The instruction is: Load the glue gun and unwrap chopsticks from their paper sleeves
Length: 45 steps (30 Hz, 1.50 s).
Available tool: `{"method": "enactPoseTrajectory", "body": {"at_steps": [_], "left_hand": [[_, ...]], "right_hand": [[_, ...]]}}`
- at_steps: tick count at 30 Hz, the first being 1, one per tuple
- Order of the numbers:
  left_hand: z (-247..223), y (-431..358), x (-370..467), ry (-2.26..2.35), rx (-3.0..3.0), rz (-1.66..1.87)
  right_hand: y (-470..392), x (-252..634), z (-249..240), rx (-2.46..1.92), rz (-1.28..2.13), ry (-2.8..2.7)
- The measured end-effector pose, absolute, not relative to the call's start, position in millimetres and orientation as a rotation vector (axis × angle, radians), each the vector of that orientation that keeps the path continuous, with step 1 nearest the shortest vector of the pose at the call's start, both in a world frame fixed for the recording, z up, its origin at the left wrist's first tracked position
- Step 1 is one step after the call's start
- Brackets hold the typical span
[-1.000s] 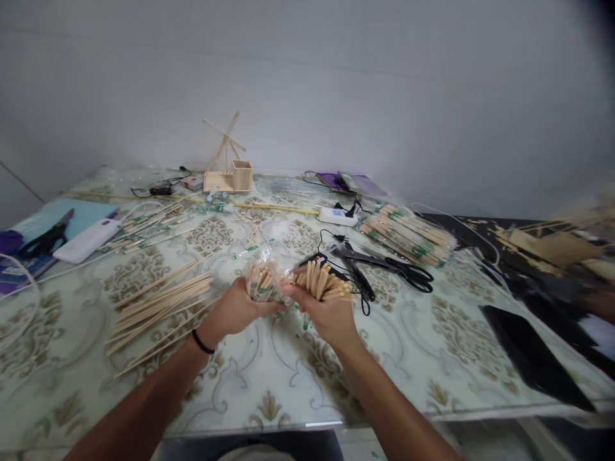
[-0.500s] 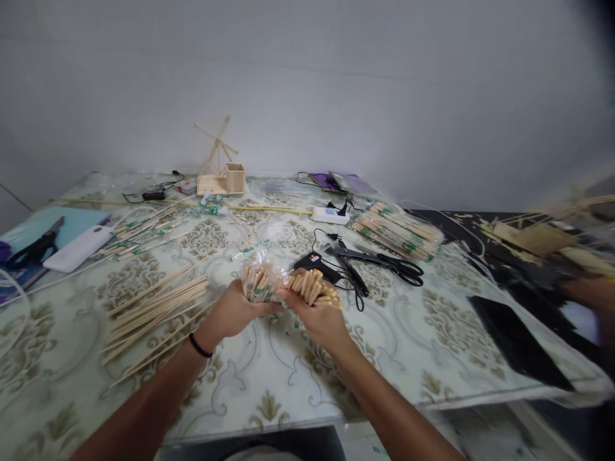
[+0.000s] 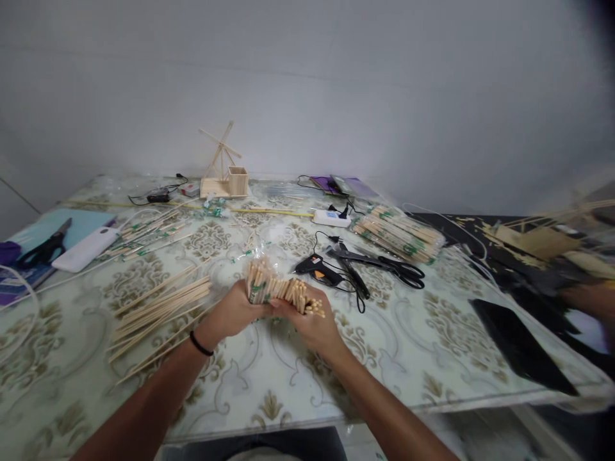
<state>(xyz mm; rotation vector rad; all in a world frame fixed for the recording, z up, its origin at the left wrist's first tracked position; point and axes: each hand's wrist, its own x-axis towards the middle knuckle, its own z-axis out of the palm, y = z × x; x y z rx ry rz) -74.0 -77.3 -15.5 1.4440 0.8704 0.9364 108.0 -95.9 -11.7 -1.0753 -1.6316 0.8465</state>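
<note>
A thick bundle of chopsticks (image 3: 282, 288), partly in clear plastic with green print, is gripped between both hands just above the table. My left hand (image 3: 236, 312) is closed around its left, wrapped part. Around the bare ends on the right, my right hand (image 3: 311, 323) is wrapped, its thumb close to the left one. Loose thin sticks (image 3: 161, 314) lie on the cloth to the left of my left hand. Just beyond my right hand rest a black glue gun (image 3: 319, 269) and large black scissors (image 3: 403, 269).
A stick-built windmill model (image 3: 223, 182) stands by the wall. Another chopstick pack (image 3: 398, 234) lies beside a white power strip (image 3: 331, 218). A dark tablet or phone (image 3: 521, 346) lies near the right edge. Someone else's arm (image 3: 589, 304) is blurred at far right.
My right hand has shifted slightly left, closer to my left hand, and the bundle's bare ends now angle downward more. The view has shifted a little.
</note>
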Motion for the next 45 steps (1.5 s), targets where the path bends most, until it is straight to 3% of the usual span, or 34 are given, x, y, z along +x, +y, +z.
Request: {"method": "enactPoseTrajectory", "body": {"at_steps": [13, 37, 45], "left_hand": [[3.0, -90.6, -65.8, 0.960, 1.392, 1.206], [-15.9, -81.1, -65.2, 1.008, 1.524, 1.071], [-15.0, -81.7, -61.6, 0.979, 1.497, 1.070]], "right_hand": [[-101.5, 104.6, -12.0, -1.104, 0.772, -1.682], [-95.3, 118.7, -7.5, -0.992, 0.857, -1.652], [-96.2, 113.0, -11.1, -1.013, 0.719, -1.692]]}}
